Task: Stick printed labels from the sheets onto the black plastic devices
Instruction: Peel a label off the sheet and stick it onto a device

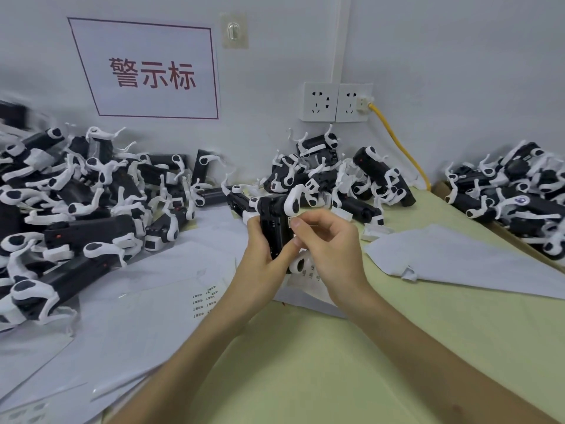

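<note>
Above the tabletop (305, 362), mid-frame, the left hand (260, 264) grips a device (273, 223). Its long axis runs 6 to 12 o'clock, and its lower end is hidden behind both hands. The right hand (331, 244) pinches a label (290, 221) at the device's 3 o'clock side; the print is unreadable. A sheet (204, 301) lies at 8 o'clock.

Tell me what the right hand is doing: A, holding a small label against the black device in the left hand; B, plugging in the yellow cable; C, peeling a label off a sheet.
A: the right hand pinches a small label against the black device that the left hand grips.
</note>
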`<state>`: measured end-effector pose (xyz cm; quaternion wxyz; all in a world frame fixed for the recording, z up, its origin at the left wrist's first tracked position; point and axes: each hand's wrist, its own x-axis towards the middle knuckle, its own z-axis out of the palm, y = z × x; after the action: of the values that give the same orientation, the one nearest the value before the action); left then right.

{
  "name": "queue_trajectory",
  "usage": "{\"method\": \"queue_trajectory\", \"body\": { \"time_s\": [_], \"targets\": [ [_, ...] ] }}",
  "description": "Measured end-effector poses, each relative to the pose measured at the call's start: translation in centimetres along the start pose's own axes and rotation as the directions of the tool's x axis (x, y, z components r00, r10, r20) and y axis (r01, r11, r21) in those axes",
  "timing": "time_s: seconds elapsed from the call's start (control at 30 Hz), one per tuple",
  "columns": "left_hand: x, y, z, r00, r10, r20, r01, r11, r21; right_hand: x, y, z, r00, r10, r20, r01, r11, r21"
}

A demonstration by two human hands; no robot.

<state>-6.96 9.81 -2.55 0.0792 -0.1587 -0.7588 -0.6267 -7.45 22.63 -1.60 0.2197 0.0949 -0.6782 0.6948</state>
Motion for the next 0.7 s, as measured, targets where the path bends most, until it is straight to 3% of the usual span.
{"method": "queue_trajectory", "body": {
  "time_s": [0.2, 0.33, 0.53, 0.7],
  "targets": [
    [0.0, -0.3, 0.0, 0.999, 0.018, 0.039, -0.018, 1.000, 0.005, -0.1, 0.4, 0.1, 1.000, 0.009, -0.024, -0.009, 1.000, 0.016],
    [0.0, -0.4, -0.2, 0.999, 0.010, 0.034, -0.010, 1.000, -0.006, 0.0, 0.4, 0.0, 0.992, 0.119, -0.031, -0.115, 0.987, 0.112],
    [0.2, -0.3, -0.1, 0.994, -0.068, 0.081, 0.083, 0.977, -0.197, 1.3, -0.4, -1.1, 0.956, 0.191, 0.223, -0.226, 0.963, 0.146],
    [0.2, -0.1, -0.4, 0.991, -0.031, 0.129, 0.054, 0.983, -0.175, 1.4, -0.5, -1.7, 0.944, 0.126, 0.307, -0.157, 0.985, 0.078]
  ]
}}
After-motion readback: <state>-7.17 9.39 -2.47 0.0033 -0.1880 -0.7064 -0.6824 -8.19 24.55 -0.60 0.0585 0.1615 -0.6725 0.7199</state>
